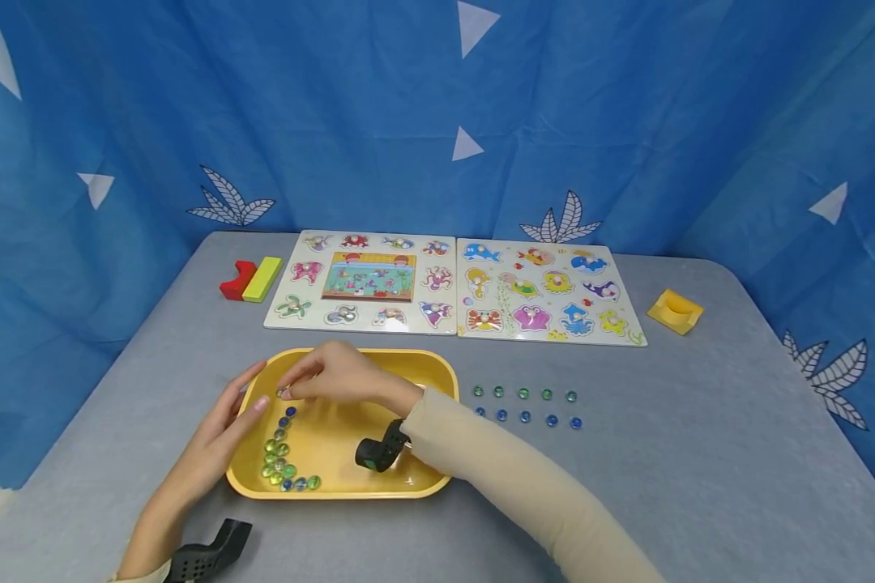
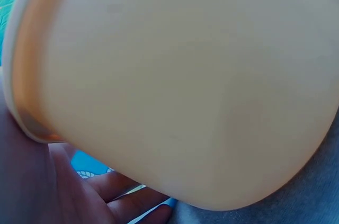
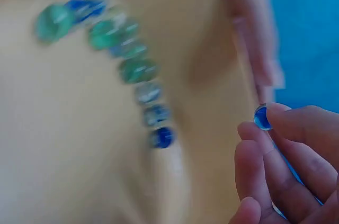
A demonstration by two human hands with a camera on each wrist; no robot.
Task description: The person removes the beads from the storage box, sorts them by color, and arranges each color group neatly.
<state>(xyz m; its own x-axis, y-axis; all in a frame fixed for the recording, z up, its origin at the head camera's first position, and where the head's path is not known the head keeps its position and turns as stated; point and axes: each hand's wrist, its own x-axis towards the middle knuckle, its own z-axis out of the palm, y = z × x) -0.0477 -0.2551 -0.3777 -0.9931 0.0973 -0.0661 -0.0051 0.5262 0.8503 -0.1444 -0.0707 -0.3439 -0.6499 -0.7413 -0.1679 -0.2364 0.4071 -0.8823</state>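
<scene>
A yellow tray (image 1: 339, 441) stands at the front of the table. My left hand (image 1: 222, 421) grips its left side, thumb over the rim and the other fingers along the outside. In the left wrist view the tray's pale wall (image 2: 175, 91) fills most of the picture, with fingers (image 2: 132, 203) below it. Above the tray's far left corner, my right hand (image 1: 341, 372) pinches a blue glass marble (image 3: 261, 117) between thumb and fingertips. Several green, blue and clear marbles (image 1: 275, 460) lie along the tray's left side in a bent line, slightly blurred in the right wrist view.
Right of the tray lie a row of green marbles (image 1: 523, 393) and a row of blue marbles (image 1: 525, 417). Behind are two sea-animal puzzle boards (image 1: 437, 322), a red block (image 1: 236, 282), a lime-green block (image 1: 262, 279) and, farther right, a yellow block (image 1: 675, 312). A blue curtain hangs behind.
</scene>
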